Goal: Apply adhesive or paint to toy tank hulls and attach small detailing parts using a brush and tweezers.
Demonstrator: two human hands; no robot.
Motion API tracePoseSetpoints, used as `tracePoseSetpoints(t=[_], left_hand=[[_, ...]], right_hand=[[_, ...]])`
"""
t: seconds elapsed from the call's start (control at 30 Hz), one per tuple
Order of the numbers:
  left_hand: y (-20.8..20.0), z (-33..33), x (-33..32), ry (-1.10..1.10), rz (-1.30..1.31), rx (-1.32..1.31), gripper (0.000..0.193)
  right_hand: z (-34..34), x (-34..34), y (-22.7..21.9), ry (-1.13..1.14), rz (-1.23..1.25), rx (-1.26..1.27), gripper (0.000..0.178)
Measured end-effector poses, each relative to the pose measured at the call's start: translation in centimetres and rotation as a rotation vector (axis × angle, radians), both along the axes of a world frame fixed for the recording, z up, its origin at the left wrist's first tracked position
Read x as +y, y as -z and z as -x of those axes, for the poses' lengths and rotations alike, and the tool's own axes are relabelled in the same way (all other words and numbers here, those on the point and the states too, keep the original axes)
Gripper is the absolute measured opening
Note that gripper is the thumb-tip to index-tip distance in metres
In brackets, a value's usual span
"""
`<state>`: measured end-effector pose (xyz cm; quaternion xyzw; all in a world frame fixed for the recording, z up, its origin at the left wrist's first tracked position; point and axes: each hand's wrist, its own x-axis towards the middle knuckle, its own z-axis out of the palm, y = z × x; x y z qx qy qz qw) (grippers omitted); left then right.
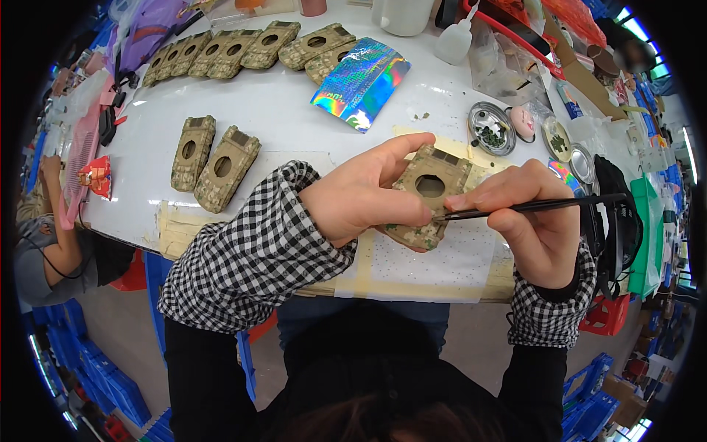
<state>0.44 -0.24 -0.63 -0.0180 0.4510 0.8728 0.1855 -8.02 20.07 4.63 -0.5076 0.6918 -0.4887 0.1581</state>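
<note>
Clamped in the left hand (361, 195), the camouflage tank hull (449, 172) sits right of frame centre, where tweezers (534, 207) pinched by the right hand (549, 237) could scratch it should either hold slip.

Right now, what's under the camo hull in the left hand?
A white dotted sheet shows past the camo hull; the patch directly beneath is hidden by hull and left hand. Whether the hull touches the sheet, I can't tell.
</note>
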Motion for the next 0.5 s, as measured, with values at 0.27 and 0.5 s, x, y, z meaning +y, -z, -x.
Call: tracePoseSetpoints(t=[0.27, 0.5], left_hand=[[-0.18, -0.01, 0.03, 0.001, 0.0, -0.006, 0.084], [-0.24, -0.05, 0.07, -0.007, -0.007, -0.006, 0.084]], right_hand=[[-0.03, 0.07, -0.02, 0.001, 0.001, -0.018, 0.022], [0.07, 0.14, 0.28, 0.0, 0.018, -0.033, 0.021]])
